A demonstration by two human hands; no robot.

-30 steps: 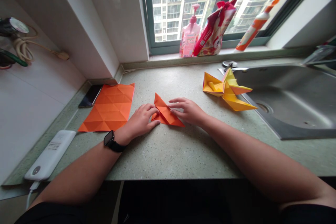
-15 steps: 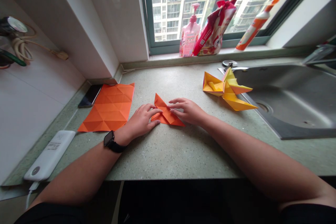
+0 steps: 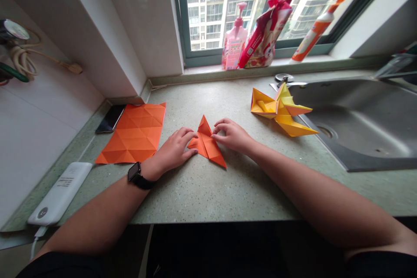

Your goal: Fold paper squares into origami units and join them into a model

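Observation:
A folded piece of orange origami paper lies on the counter between my hands, one point facing the window and another facing me. My left hand rests at its left corner, thumb and forefinger apart with the corner between them. At the right edge, my right hand pinches the paper between thumb and curled forefinger. Left of my left hand lies a flat orange sheet covered in crease lines. A yellow folded paper model with several points stands to the right, by the sink.
A steel sink takes up the right side. On the left are a black phone and a white power bank with a cable. A pink pump bottle, a red bag and an orange-white bottle stand on the windowsill.
The folded orange paper has turned clockwise on the counter, its lower right point swinging toward me. My right hand's fingers have curled in at its edge; my left hand has hardly moved.

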